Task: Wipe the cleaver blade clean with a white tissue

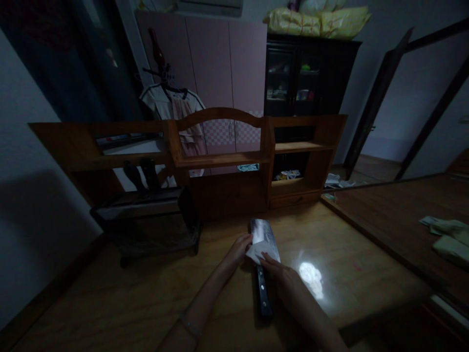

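A cleaver (270, 234) with a broad shiny blade and a black riveted handle (263, 293) lies on the wooden desk, its handle towards me. My left hand (240, 248) grips the left edge of the blade, thumb and fingers close together. Across the lower part of the blade lies a white tissue (261, 252). With its fingers on that tissue, my right hand (282, 274) presses it against the metal near the handle. The undersides of both hands' fingers are hidden.
Left of the hands stands a dark knife holder (154, 230) with black handles sticking up. A wooden shelf unit (227, 159) runs along the back of the desk (351, 244). At right, cloths (454, 239) lie on a lower brown surface. Light glares beside my right hand.
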`<state>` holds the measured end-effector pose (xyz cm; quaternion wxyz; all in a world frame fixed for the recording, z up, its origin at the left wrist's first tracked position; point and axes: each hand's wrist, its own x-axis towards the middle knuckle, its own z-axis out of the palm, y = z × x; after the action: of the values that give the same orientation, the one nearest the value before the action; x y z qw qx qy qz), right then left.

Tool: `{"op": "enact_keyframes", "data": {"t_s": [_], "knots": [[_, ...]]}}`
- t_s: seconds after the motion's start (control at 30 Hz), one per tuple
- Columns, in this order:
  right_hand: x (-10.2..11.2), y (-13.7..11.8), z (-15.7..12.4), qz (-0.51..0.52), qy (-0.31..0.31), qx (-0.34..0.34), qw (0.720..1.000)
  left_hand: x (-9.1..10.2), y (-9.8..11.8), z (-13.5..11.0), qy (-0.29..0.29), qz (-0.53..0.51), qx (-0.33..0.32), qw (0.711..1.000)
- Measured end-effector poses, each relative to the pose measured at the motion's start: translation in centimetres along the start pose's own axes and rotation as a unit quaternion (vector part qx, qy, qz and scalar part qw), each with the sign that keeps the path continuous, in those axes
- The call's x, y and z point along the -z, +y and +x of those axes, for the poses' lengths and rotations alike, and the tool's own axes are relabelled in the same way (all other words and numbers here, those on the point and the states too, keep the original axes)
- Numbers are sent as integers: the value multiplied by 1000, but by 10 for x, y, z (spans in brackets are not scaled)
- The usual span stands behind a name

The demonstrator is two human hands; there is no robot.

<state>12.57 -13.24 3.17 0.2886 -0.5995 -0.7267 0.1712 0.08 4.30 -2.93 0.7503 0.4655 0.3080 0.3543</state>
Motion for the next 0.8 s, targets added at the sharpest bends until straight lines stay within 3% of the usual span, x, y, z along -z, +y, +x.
{"op": "enact_keyframes", "data": {"t_s": [0.2, 0.4, 0.5, 0.67, 0.8], "knots": [[5, 24, -6, -69, 42, -37, 996, -3, 3, -3, -17, -12, 19, 1000], [-16, -5, 14, -7, 16, 29, 999, 2, 3, -2, 27, 9, -12, 1000], [-16, -8, 18, 7, 20, 43, 999, 3, 2, -2, 32, 17, -17, 999], [4, 19, 9, -72, 37, -34, 996, -3, 0, -1, 35, 6, 0, 999], [9, 30, 8, -93, 46, -41, 994, -6, 4, -6, 35, 4, -5, 999]]}}
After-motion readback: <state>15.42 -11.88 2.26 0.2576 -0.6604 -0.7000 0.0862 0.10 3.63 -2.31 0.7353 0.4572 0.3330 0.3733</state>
